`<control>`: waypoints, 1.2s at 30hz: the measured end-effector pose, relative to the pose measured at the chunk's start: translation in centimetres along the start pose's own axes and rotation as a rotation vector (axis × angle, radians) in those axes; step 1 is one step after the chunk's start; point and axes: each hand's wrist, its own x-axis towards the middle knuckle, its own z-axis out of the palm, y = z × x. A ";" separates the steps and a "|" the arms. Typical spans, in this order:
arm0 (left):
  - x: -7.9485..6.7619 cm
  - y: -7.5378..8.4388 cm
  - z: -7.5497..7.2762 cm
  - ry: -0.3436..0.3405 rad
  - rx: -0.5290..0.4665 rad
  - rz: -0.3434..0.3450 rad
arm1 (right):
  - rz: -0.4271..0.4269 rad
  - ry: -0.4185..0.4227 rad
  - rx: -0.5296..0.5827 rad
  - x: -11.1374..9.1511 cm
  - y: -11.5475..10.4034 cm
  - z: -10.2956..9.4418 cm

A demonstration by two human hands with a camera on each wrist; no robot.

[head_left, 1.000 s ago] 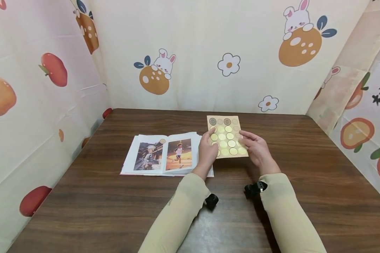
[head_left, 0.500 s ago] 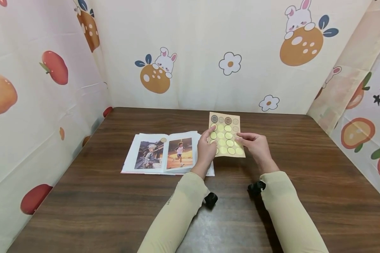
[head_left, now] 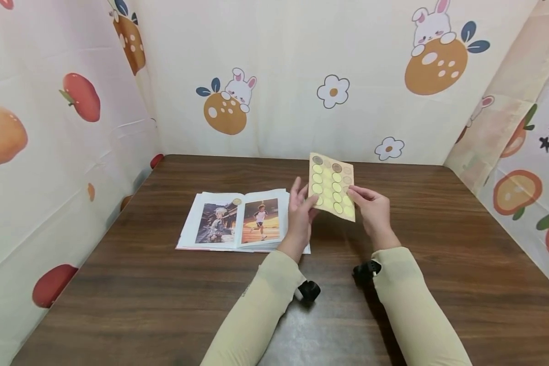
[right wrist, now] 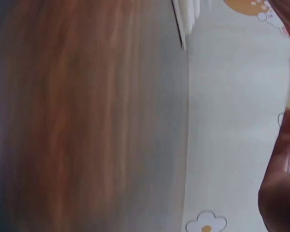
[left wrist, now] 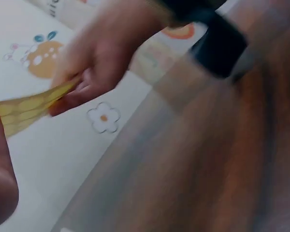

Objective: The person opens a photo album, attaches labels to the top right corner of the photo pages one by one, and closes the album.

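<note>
A tan sheet of round yellow stickers is held up over the table, tilted, in the head view. My right hand pinches its right edge between thumb and fingers. The left hand has its thumb on the sheet's lower left edge, with upper fingers extended beside that edge and others partly hidden behind it. In the left wrist view the sheet looks curved between the right hand and a left digit. An open photo book lies to the left, one round sticker on its left page.
The brown wooden table runs back to a printed curtain; more curtain encloses both sides. Black cameras are strapped at the left wrist and the right wrist.
The sheet has risen slightly and tilted, its left side turning upward. The left index finger has come off its face. The right hand has closed from loose fingers into a pinch. The book stays put.
</note>
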 end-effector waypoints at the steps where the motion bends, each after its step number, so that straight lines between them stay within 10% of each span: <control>1: -0.2 -0.2 0.3 -0.025 -0.029 -0.015 | 0.000 0.021 0.040 -0.1 0.0 0.2; 5: -0.7 -0.9 1.4 -0.101 0.112 -0.068 | -0.002 0.037 0.172 -0.4 -0.2 1.3; 10: -0.3 -1.5 2.2 -0.017 0.275 -0.106 | -0.041 -0.009 0.190 -0.7 -0.2 2.1; 23: 0.2 -1.2 2.2 0.007 -0.031 -0.148 | -0.214 -0.074 0.058 -1.2 -0.3 2.7; 36: 0.3 -1.0 1.8 -0.007 -0.084 -0.186 | -0.324 0.044 -0.145 -1.7 -0.7 3.1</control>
